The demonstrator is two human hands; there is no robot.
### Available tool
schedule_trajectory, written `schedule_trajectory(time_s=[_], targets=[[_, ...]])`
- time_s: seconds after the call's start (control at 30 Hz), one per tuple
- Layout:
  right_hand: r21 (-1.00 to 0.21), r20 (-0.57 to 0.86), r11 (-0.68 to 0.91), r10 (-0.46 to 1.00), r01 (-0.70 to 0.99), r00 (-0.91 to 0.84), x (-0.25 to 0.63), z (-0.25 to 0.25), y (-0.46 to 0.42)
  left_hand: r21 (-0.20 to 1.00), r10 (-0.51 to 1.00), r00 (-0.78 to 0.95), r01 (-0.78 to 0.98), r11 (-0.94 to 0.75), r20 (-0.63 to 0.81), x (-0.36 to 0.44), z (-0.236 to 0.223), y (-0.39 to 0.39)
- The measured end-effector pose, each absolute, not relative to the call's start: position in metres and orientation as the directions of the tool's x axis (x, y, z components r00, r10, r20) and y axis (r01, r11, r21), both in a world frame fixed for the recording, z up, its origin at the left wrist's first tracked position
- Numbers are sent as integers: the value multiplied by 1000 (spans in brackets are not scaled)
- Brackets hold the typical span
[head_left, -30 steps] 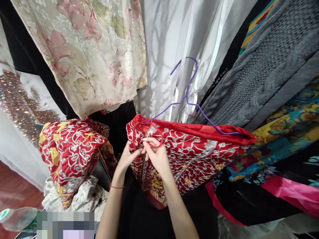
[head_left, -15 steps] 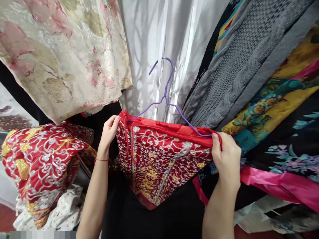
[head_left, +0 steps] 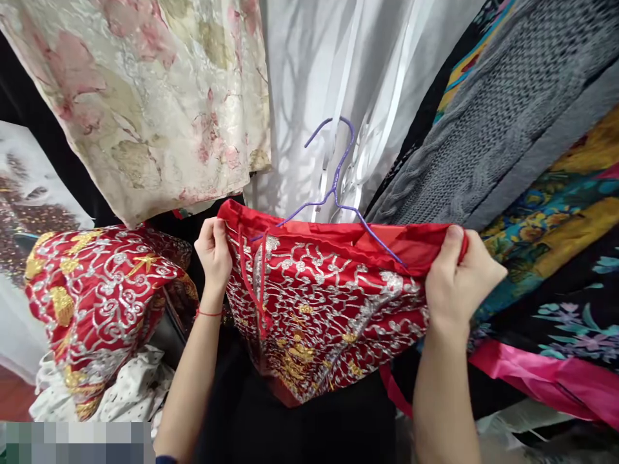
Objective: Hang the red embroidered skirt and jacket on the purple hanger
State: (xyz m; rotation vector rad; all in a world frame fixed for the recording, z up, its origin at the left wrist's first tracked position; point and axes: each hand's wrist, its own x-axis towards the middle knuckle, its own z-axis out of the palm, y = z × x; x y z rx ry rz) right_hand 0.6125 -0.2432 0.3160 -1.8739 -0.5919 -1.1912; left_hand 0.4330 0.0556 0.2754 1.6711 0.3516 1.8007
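A red embroidered skirt with silver and gold patterns is stretched between my two hands. My left hand is closed on the left end of its waistband. At the right end, my right hand grips the waistband in a fist. A purple hanger stands inside the top opening, its hook pointing up and its lower ends tucked behind the red cloth. A red drawstring dangles down the skirt's front near my left hand.
Another red embroidered garment lies at the left over white dotted cloth. Cream floral fabric hangs above it. On the right hang a grey cable-knit garment and pink satin. A white curtain is behind.
Both hands were together at the drawstring, then parted to the waistband's two ends. Since then the waistband has been pulled wider, with the hanger's right end now inside it. The drawstring hangs loose.
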Motion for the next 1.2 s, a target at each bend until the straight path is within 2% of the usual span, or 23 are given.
schedule_trajectory(time_s=[0.1, 0.23, 0.3, 0.33, 0.37, 0.43, 0.53, 0.63, 0.73, 0.8, 0.83, 0.9, 0.97, 1.03, 1.1, 1.2], targets=[[-430, 888, -552, -116, 714, 445, 630, 301, -228, 638, 629, 117, -222, -737, 768, 432, 265, 57], [-300, 948, -543, -258, 784, 184, 603, 274, -196, 695, 666, 197, -213, -687, 719, 431, 249, 54], [-205, 967, -446, -232, 871, 108, 574, 260, -176, 713, 690, 181, -206, -670, 701, 429, 246, 51], [-200, 976, -342, -153, 918, 155, 558, 253, -166, 719, 700, 168, -197, -666, 694, 427, 245, 48], [-237, 971, -233, -62, 943, 229, 543, 246, -155, 724, 707, 156, -185, -665, 690, 425, 245, 45], [-434, 894, -78, 83, 898, 440, 517, 233, -135, 728, 716, 134, -163, -665, 685, 421, 247, 39], [-660, 748, 62, 141, 749, 648, 487, 218, -111, 736, 726, 123, -146, -661, 677, 413, 248, 31], [-842, 509, 289, 144, 456, 849, 464, 208, -98, 753, 742, 135, -170, -635, 656, 407, 247, 27], [-878, 276, 462, 285, 120, 918, 447, 201, -91, 771, 764, 137, -220, -597, 631, 402, 247, 25], [-903, 216, 428, 375, 38, 901, 440, 199, -88, 780, 775, 141, -249, -574, 616, 399, 248, 23], [-925, 225, 374, 386, 72, 895, 438, 198, -87, 785, 781, 147, -264, -560, 607, 397, 249, 22], [-945, 310, 212, 344, 248, 886, 438, 199, -85, 808, 805, 168, -294, -510, 569, 392, 251, 20], [-900, 420, 21, 311, 435, 853, 441, 200, -84, 853, 846, 216, -325, -409, 488, 387, 252, 20], [-839, 473, -113, 329, 532, 817, 443, 202, -84, 890, 872, 282, -346, -296, 399, 382, 253, 22], [-808, 478, -180, 354, 560, 804, 444, 205, -85, 906, 874, 329, -349, -238, 356, 379, 252, 24], [-817, 445, -198, 379, 541, 811, 442, 210, -87, 899, 857, 332, -336, -282, 393, 378, 247, 23]])
